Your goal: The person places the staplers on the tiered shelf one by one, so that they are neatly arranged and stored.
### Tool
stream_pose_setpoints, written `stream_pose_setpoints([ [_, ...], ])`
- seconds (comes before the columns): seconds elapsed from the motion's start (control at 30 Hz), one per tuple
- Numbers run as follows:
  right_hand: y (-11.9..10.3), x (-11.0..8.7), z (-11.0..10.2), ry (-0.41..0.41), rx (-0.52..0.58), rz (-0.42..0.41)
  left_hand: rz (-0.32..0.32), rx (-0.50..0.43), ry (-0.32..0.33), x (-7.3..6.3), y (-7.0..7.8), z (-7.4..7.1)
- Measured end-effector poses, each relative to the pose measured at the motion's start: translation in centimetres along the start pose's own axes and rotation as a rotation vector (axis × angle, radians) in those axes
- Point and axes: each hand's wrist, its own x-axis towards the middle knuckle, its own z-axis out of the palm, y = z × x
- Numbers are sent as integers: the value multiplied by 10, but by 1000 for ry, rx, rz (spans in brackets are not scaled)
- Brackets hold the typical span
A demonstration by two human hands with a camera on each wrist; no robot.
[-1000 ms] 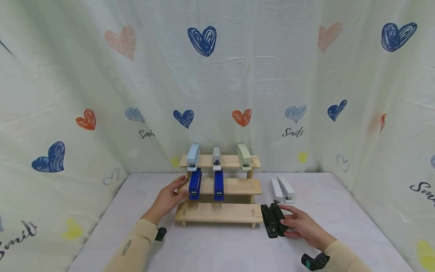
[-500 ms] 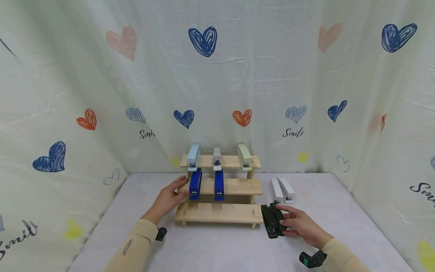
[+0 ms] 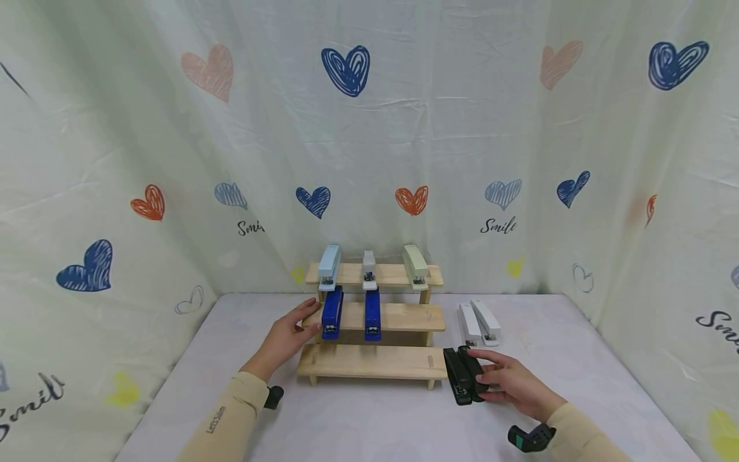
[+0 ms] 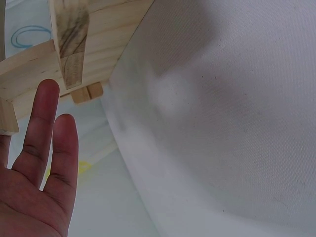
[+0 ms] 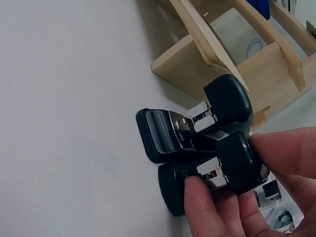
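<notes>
Right of centre in the lower part of the head view, the right hand [image 3: 514, 385] has a firm grip on a black stapler [image 3: 473, 369], its fingers bent round the body. The right wrist view shows fingertips pressed to two sides of it, near the middle and lower right of the frame. A second black stapler [image 3: 456, 375] lies alongside, touching it, just beside the right end of the bottom shelf of a three-tier wooden rack [image 3: 372, 360]. At centre left, the left hand [image 3: 283, 340] rests against the left end of the rack's middle shelf, its grip loose; two of its fingers extend straight at the left of the left wrist view. Two dark blue staplers [image 3: 372, 314] sit on the middle shelf. Above them, on the top shelf, stand a light blue stapler [image 3: 329, 263], a small grey one and a pale green stapler [image 3: 414, 263]. Two white staplers [image 3: 486, 321] lie on the table [image 3: 369, 423] right of the rack, behind the black pair.
</notes>
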Motion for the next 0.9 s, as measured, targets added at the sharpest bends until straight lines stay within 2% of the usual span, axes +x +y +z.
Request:
stream_pose_setpoints([
  [0.3, 3, 0, -1, 53, 26, 19, 3, 10, -3, 1, 1, 0],
  [0.77, 5, 0, -2, 79, 34, 19, 23, 32, 14, -1, 0, 2],
  [0.9, 4, -1, -1, 104, 31, 30, 3, 16, -1, 0, 0, 1],
])
